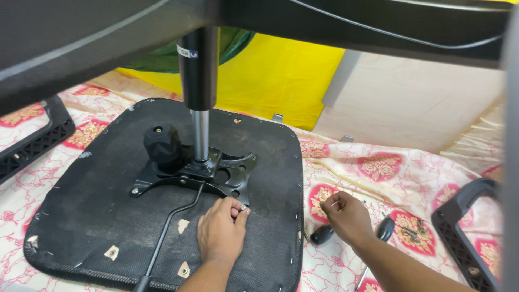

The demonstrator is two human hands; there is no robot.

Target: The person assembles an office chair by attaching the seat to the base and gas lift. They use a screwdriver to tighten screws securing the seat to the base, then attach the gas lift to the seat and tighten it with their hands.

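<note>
Left hand (220, 230) pinches a bolt (243, 207) at the black bracket (216, 176); right hand (346, 216) curls loosely over scattered screws (410, 233)

You have one upturned chair seat (108, 216) in front of you, with one metal mounting plate (216, 173), one gas lift cylinder (198, 70), one black knob (162, 141) and one lever rod (173, 216). Two plastic armrests (32, 138) (465, 227) lie at the sides. Two black-handled screwdrivers (323, 234) (385, 229) and one small heap of screws (413, 231) lie on the patterned cloth (378, 167).
</note>
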